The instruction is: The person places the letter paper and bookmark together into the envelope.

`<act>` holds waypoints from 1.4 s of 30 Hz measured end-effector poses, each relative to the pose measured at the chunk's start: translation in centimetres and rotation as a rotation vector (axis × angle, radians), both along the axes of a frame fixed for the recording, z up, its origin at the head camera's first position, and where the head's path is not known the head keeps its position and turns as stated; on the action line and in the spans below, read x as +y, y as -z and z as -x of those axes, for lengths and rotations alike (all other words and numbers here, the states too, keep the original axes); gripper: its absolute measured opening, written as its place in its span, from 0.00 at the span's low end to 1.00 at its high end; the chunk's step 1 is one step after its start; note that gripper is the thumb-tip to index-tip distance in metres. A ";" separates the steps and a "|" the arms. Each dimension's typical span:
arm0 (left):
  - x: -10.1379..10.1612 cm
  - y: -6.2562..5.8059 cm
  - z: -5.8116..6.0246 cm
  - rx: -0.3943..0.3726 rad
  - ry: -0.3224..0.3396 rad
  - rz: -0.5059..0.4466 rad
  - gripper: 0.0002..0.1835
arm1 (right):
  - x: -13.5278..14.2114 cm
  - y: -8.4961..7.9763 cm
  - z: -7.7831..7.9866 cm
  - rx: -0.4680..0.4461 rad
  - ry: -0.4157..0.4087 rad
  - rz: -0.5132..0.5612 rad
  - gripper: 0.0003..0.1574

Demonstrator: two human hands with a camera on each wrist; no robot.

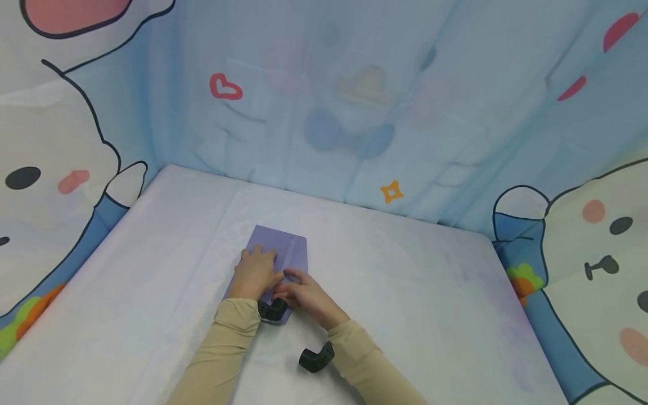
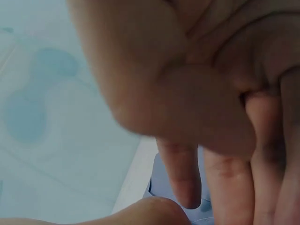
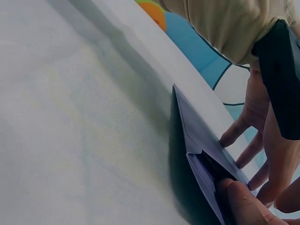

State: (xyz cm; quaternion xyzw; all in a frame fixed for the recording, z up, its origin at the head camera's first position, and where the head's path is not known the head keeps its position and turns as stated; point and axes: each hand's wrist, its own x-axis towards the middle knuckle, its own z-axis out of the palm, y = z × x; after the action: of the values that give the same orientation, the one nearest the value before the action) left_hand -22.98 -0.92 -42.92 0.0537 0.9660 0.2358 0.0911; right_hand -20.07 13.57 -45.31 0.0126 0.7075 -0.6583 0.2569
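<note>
A folded sheet of purple paper [image 1: 297,247] lies on the white table. My left hand [image 1: 257,273] rests on it, fingers spread across its surface. From the right, my right hand [image 1: 309,298] reaches over the near part of the paper, close to the left thumb. In the right wrist view, right-hand fingertips [image 3: 241,199] are at the raised fold of the purple paper [image 3: 190,124], partly inside its dark gap. The left wrist view shows mostly the left hand [image 2: 187,93], with a bit of purple paper [image 2: 161,176] behind the fingers.
The white table [image 1: 405,304] reaches back to a light blue curtain [image 1: 283,112] printed with cartoon figures. A black wrist device [image 1: 272,309] sits by the left wrist and overlaps the paper's near end; another black device [image 1: 316,358] is at the right wrist.
</note>
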 end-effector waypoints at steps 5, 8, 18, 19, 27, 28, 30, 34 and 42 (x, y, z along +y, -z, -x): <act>-0.1 -0.1 0.0 -0.010 0.004 0.009 0.29 | 0.1 0.0 -0.3 0.005 -0.020 -0.028 0.37; -0.1 -0.3 0.0 -0.006 0.000 0.010 0.28 | -0.1 0.0 -0.4 0.023 -0.046 -0.033 0.38; -0.2 -0.5 -0.3 0.004 0.002 0.007 0.30 | 0.2 0.1 -0.9 0.017 -0.063 -0.058 0.36; -0.2 -0.5 -0.3 0.006 0.001 0.010 0.30 | 0.2 0.0 -0.9 0.022 -0.071 -0.055 0.36; -0.1 -0.3 -0.2 0.002 0.007 -0.008 0.31 | 0.5 -0.2 -1.4 0.035 -0.097 -0.064 0.34; 0.0 -0.3 -0.2 -0.004 0.005 -0.007 0.30 | 0.5 -0.2 -1.4 0.030 -0.101 -0.060 0.35; -0.1 -0.3 -0.2 -0.014 -0.002 -0.003 0.30 | 0.5 -0.2 -1.6 0.023 -0.110 -0.047 0.35; 0.0 -0.4 -0.1 -0.019 -0.002 -0.001 0.30 | 0.4 -0.3 -1.6 0.026 -0.122 -0.036 0.35; 0.0 -0.2 -0.1 0.002 -0.008 -0.021 0.30 | 1.1 -0.5 -1.9 0.028 -0.080 -0.064 0.32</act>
State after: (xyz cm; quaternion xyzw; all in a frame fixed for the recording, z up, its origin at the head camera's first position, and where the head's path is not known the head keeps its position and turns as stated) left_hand -22.88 -0.92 -42.71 0.0512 0.9638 0.2461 0.0889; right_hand -18.19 14.72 -44.81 -0.0169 0.7316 -0.6246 0.2727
